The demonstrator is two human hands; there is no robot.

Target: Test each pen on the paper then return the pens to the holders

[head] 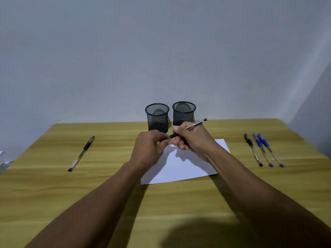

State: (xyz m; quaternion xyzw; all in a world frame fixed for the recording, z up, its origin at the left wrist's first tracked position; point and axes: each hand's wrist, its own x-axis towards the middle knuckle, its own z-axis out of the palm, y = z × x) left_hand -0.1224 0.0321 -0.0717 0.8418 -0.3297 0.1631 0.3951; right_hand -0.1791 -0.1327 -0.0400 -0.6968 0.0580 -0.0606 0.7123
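Both hands are up over the far edge of the paper [179, 167], busy with one black pen [198, 124]. The right hand [194, 140] has its grip curled snug round the barrel. The left hand [149, 149] pinches the pen's front end, can't tell if that's a cap or the bare tip. Just behind the paper stand the left holder [157, 117] and right holder [183, 113]. On the table [53, 194], a lone pen [81, 153] lies left of the paper. To the right lie a dark pen [252, 149], a blue pen [262, 150] and a second blue pen [270, 150].
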